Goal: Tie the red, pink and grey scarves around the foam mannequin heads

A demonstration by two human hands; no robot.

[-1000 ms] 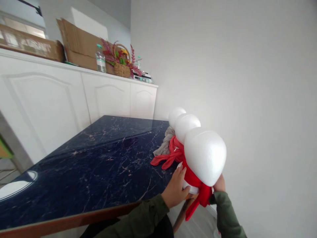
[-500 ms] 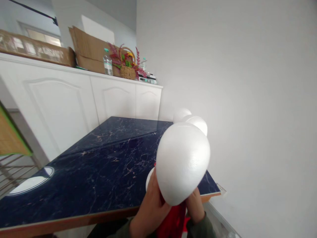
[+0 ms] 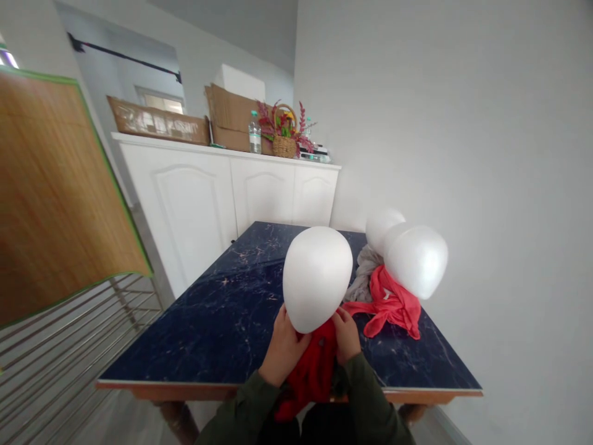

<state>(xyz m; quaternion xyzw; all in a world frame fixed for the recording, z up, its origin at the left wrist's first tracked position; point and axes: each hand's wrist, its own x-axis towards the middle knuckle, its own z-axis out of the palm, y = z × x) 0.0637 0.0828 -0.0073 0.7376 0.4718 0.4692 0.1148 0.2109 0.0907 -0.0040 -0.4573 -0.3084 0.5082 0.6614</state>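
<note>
A white foam mannequin head (image 3: 317,276) with a red scarf (image 3: 311,374) round its neck stands at the near edge of the dark blue marble table (image 3: 222,321). My left hand (image 3: 283,347) grips its base from the left. My right hand (image 3: 346,334) grips it from the right, fingers curled on the red cloth. Two more foam heads stand to the right: one (image 3: 417,259) wears a lighter red scarf (image 3: 388,304), and the other (image 3: 382,222), behind it, has a grey scarf (image 3: 364,279).
A white cabinet (image 3: 222,191) along the far wall carries cardboard boxes (image 3: 231,117), a water bottle (image 3: 254,132) and a flower basket (image 3: 284,136). A wooden board with a green edge (image 3: 55,198) and metal rails (image 3: 55,358) are on the left. A white wall is on the right.
The foam head with the red scarf has come from the table's right side to the middle of the near edge, both hands still on it. The view has turned left, showing the other two heads.
</note>
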